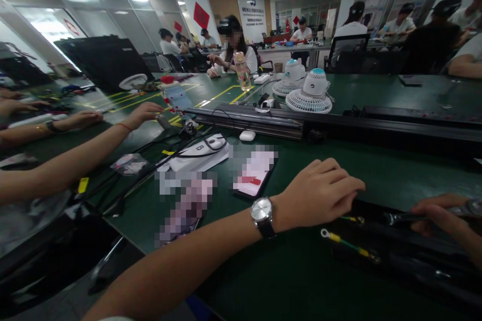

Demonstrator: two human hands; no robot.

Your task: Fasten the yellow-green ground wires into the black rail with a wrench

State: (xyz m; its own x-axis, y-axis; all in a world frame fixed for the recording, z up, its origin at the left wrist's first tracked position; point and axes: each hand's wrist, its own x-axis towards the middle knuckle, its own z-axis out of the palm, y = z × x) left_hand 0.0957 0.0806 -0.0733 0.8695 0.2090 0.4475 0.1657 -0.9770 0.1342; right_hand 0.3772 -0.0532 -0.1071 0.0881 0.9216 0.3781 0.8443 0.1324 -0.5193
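Note:
My left hand (320, 193), with a wristwatch (261, 209) on its wrist, is over the dark metal part at the right of the table. Its fingers are bent and pressed together; what they hold, if anything, is hidden. At the right edge my right hand (448, 215) is closed around a wrench (401, 218), whose jaw points left toward my left hand. Below the hands lies a long black bar-like part (422, 261). A short yellow-green wire with a ring terminal (344, 243) is fixed to it. A second such wire (352, 219) shows just under my left fingers.
Two phones (256, 173) (188, 210) lie left of my forearm. Beyond them are a white earbud case (247, 136), a white power strip (201, 153), metal rails (248, 123), bottles (243, 72) and white fans (311, 93). Another person's arm (86, 148) reaches in from the left.

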